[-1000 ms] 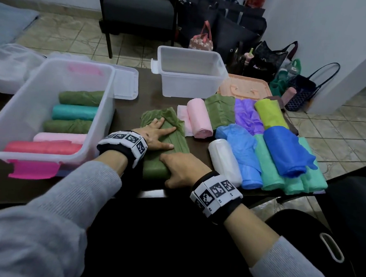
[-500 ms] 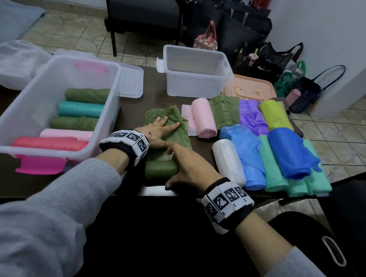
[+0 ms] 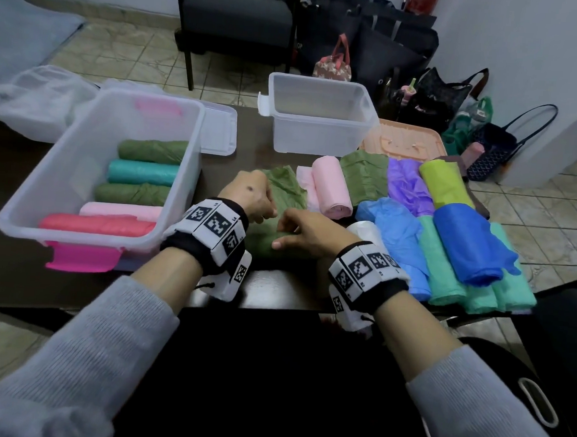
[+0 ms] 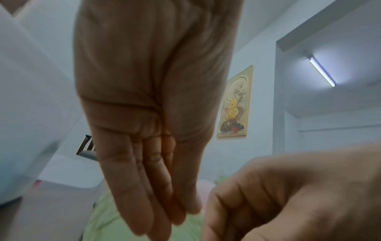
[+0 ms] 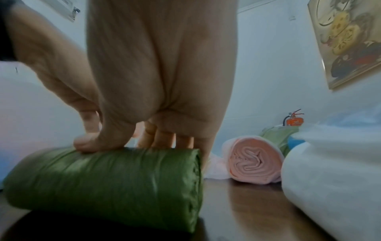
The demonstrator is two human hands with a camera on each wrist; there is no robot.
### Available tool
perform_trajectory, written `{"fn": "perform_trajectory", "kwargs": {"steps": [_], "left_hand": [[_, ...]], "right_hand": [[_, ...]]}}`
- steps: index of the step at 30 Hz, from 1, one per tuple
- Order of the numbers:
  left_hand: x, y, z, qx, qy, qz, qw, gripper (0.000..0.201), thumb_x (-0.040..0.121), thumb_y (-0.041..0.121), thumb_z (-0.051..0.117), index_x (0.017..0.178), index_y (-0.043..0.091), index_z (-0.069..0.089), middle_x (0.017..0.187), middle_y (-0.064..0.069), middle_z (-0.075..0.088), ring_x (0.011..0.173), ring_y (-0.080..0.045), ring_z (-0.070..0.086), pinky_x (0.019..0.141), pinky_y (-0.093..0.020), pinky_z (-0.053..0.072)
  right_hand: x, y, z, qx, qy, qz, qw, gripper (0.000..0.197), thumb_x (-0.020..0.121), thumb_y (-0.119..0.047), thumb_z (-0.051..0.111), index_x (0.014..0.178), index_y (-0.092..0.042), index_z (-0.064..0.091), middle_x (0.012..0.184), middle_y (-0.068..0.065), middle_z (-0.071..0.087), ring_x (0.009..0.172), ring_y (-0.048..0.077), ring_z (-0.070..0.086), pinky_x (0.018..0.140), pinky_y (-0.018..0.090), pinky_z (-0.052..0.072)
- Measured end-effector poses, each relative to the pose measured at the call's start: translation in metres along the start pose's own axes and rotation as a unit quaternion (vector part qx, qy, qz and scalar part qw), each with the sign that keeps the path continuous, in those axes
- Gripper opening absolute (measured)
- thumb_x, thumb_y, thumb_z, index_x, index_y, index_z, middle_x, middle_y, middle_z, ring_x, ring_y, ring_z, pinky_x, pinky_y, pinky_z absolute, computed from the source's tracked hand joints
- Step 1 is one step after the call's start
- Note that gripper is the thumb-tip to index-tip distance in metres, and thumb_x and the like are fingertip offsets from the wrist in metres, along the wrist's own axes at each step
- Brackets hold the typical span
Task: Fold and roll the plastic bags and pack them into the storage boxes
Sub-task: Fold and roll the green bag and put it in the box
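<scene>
Rolling a green bag (image 3: pixel 280 218) mid-table, beside the near box (image 3: pixel 91 159).
Left hand (image 3: pixel 248 195) and right hand (image 3: pixel 308 233) curl onto the half-made roll; five rolls packed, far box (image 3: pixel 320 119) empty, many bags left.

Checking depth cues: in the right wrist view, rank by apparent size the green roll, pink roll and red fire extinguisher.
1. Dark green rolled plastic bag, largest, though nearest the camera.
2. Pale pink rolled plastic bag.
3. Red fire extinguisher, tiny, far away by the wall.
</scene>
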State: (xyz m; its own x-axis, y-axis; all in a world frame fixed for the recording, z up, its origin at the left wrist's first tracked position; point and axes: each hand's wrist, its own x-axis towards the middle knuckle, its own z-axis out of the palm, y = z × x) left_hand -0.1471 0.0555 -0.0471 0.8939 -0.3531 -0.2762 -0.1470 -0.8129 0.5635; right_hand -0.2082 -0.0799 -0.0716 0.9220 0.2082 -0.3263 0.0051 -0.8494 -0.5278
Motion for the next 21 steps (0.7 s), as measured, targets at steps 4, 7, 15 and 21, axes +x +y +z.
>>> {"fn": "perform_trajectory", "kwargs": {"steps": [4,7,15,21], "left_hand": [[-0.01,-0.001,-0.008,0.055,-0.046,-0.02,0.997,0.016,0.073,0.008,0.076,0.085,0.018,0.073,0.079,-0.001,0.068,0.085,-0.018,0.066,0.082,-0.027,0.053],[-0.015,-0.006,-0.003,0.085,-0.066,-0.007,0.994,0.037,0.064,0.014,0.084,0.098,0.022,0.073,0.098,-0.003,0.069,0.092,-0.018,0.063,0.081,-0.027,0.051],[-0.015,-0.005,0.01,0.155,-0.068,-0.002,0.986,0.06,0.057,0.015,0.089,0.112,0.015,0.066,0.102,-0.01,0.067,0.089,-0.024,0.065,0.076,-0.031,0.053],[-0.017,-0.003,0.008,0.182,-0.09,0.018,0.979,0.062,0.058,0.014,0.088,0.115,0.015,0.064,0.107,-0.01,0.065,0.093,-0.025,0.064,0.076,-0.029,0.052]], "right_hand": [[0.015,0.002,-0.001,-0.009,0.015,0.015,1.0,0.028,0.088,-0.033,0.063,0.105,-0.01,0.065,0.103,0.007,0.066,0.091,0.017,0.056,0.073,0.023,0.037],[0.022,0.004,0.003,-0.015,0.051,0.019,0.998,0.029,0.087,-0.032,0.064,0.105,-0.011,0.069,0.104,0.012,0.067,0.093,0.019,0.055,0.075,0.025,0.038],[-0.001,-0.006,0.024,-0.154,0.163,-0.027,0.974,0.028,0.095,-0.022,0.045,0.114,-0.005,0.057,0.115,0.015,0.053,0.112,0.03,0.046,0.095,0.041,0.039],[-0.014,-0.005,0.032,-0.229,0.131,-0.03,0.964,0.058,0.083,-0.032,0.066,0.133,-0.012,0.044,0.129,0.009,0.046,0.121,0.027,0.04,0.099,0.036,0.037]]}}
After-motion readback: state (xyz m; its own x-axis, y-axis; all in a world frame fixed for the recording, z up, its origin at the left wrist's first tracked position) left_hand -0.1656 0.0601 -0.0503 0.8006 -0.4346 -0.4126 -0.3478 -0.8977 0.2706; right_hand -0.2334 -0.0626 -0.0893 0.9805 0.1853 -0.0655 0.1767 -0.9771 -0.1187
